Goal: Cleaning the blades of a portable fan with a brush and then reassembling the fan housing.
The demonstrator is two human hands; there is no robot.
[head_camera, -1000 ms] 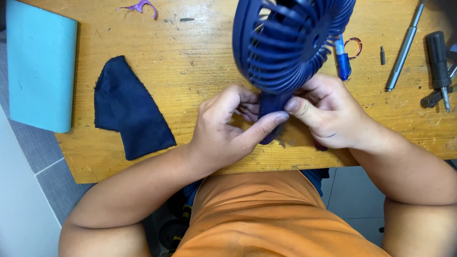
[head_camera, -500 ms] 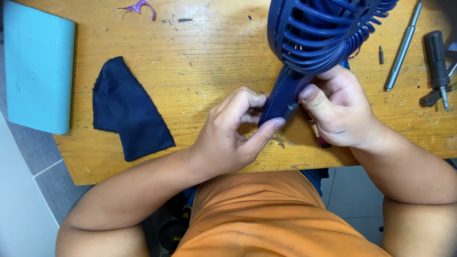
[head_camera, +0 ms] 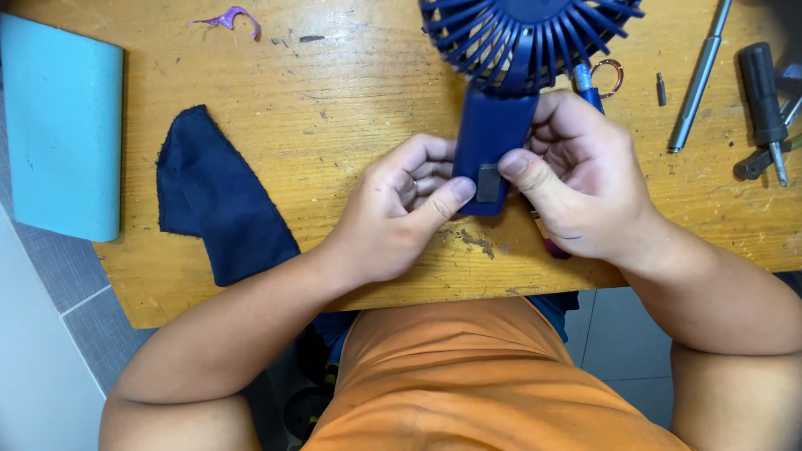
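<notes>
- The fan (head_camera: 510, 75) has swung upright since the earlier frame, handle facing up.
- Left hand (head_camera: 401, 209) and right hand (head_camera: 576, 179) both grasp it, thumbs pinching a small dark part (head_camera: 488, 183).
- A slipping thumb could drop that part onto the table (head_camera: 334, 92).

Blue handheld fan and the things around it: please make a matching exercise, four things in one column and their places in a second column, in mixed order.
Things:
1. blue handheld fan
2. dark blue cloth
3. light blue pad
4. purple plastic scrap

Places:
A. over the table's left edge
B. near the far edge of the wooden table, left of the fan head
C. held between the left hand and the right hand
D. flat on the table, left of the left hand

Pairs: 1-C, 2-D, 3-A, 4-B
</notes>
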